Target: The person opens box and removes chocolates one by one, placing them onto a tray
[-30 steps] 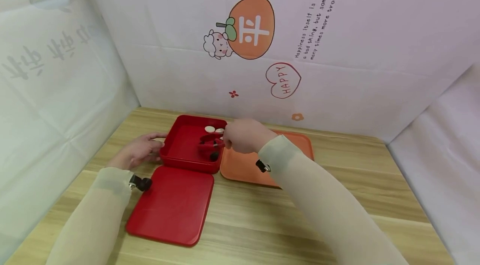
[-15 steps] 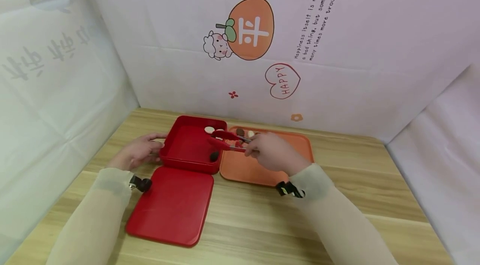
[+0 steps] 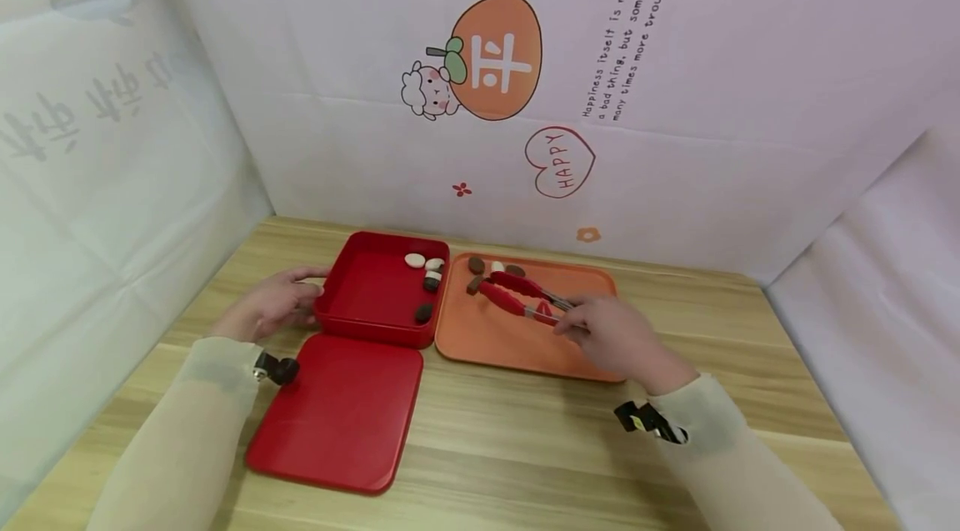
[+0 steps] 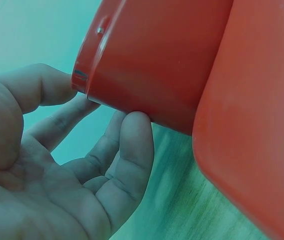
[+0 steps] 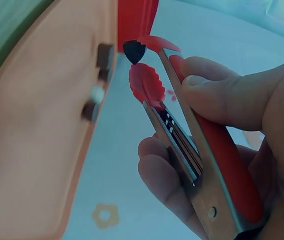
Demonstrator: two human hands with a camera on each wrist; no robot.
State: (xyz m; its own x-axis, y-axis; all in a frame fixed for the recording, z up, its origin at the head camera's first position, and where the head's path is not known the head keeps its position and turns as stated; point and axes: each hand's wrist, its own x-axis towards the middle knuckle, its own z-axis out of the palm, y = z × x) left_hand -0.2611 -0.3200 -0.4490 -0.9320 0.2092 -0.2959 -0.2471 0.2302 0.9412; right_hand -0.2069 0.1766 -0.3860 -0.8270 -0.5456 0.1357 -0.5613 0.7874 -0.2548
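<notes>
Gripping tongs (image 3: 519, 284) in right hand (image 3: 618, 339), with thumb on one handle and fingers round the other; tips over orange tray (image 3: 510, 339), toward its 10 o'clock. Dark piece (image 5: 133, 51) at the tips in right-wrist view; cannot tell if firmly clamped. Close by the tips, cluttering the tray from 10 to 11 o'clock: brown pieces (image 3: 476, 265) and one white piece (image 3: 497, 266). At tray's 9 o'clock, red box (image 3: 375, 333), with a raised wall between tray and box floor. Inside: white discs (image 3: 415, 261) toward 1 and 2 o'clock, black-and-white piece (image 3: 432, 278) at 3, black piece (image 3: 424, 313) at 4. Left hand (image 3: 281, 302) at box's 9 o'clock, fingertips against the outer wall, not wrapped round it. Red lid (image 3: 337, 418) flat on wooden table (image 3: 525, 448), near 7 o'clock of box. Printed cloth (image 3: 337, 139) upright at 12.
</notes>
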